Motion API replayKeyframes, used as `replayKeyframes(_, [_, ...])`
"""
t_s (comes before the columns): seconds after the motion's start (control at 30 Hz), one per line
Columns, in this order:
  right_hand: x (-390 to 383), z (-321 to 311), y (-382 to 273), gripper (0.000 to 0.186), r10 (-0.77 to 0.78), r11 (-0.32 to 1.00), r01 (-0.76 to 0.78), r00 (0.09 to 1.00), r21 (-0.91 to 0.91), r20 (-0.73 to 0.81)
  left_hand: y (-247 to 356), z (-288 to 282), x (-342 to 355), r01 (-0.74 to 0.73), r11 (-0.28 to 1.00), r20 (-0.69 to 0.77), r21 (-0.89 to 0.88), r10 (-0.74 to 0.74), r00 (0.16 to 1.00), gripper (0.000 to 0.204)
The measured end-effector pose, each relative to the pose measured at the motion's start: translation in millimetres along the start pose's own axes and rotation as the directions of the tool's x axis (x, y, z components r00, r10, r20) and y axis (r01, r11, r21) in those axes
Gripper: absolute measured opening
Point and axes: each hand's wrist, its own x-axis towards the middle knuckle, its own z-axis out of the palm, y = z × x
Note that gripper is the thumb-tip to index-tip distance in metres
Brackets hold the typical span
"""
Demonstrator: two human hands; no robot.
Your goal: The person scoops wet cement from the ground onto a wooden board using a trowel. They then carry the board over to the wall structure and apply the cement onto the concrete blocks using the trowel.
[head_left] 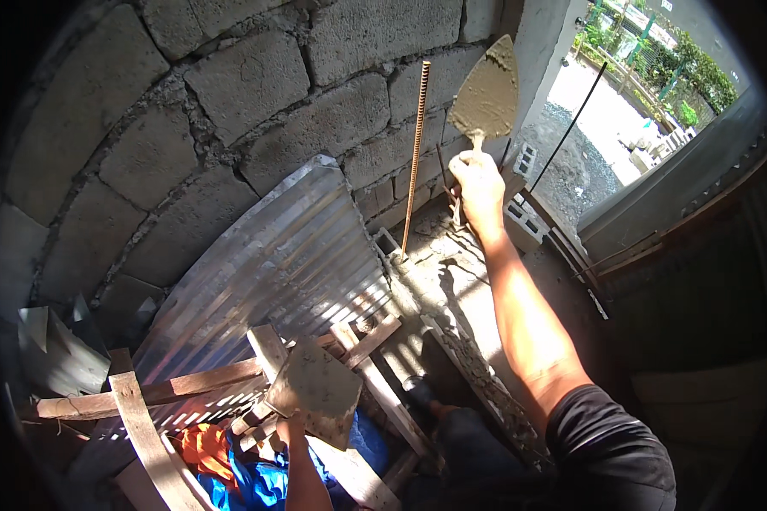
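Observation:
My right hand (480, 183) grips the handle of a pointed trowel (484, 89), its mortar-smeared blade raised upright in front of the block wall (345, 111). Low in the centre, my left hand (288, 426) holds a square board (317, 387) coated in grey mortar, above a wooden frame. A rusty ribbed rebar (418, 153) stands upright left of the trowel, at the foot of the wall. Below it runs a strip of rough concrete (405, 285).
A corrugated metal sheet (239, 255) leans on the wall. Wooden framing (134, 409) and orange and blue cloth (204, 447) lie lower left. My shoe (418, 393) is beside a long mortar-crusted piece (477, 375). Hollow blocks (527, 221) and thin bars stand near the doorway at upper right.

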Motion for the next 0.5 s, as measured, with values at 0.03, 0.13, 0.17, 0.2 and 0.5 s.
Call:
replayKeyframes(0.03, [30,15,-21,0.03,-0.161,0.985,0.162,0.987,-0.067,0.015,3,-6,-2,0.015,0.999,-0.02,0.051,-0.014,1.0,0.036])
replayKeyframes(0.13, [99,43,-65,0.037,-0.314,0.929,0.321,0.947,-0.187,0.066,14,-7,-8,0.027,0.993,-0.033,0.119,-0.023,0.999,0.036])
replayKeyframes(0.17, [101,61,-71,0.036,-0.337,0.925,0.347,0.937,-0.151,0.092,13,-14,-6,0.044,0.989,-0.054,0.144,-0.037,0.998,0.036])
replayKeyframes(0.2, [107,70,-77,0.036,-0.371,0.914,0.383,0.922,-0.132,0.108,16,-13,-9,0.044,0.986,-0.05,0.158,-0.037,0.998,0.035])
replayKeyframes(0.5, [76,145,-78,0.024,-0.316,0.942,0.325,0.943,-0.089,0.102,12,-25,-4,0.117,0.974,-0.041,0.194,-0.111,0.993,0.041])
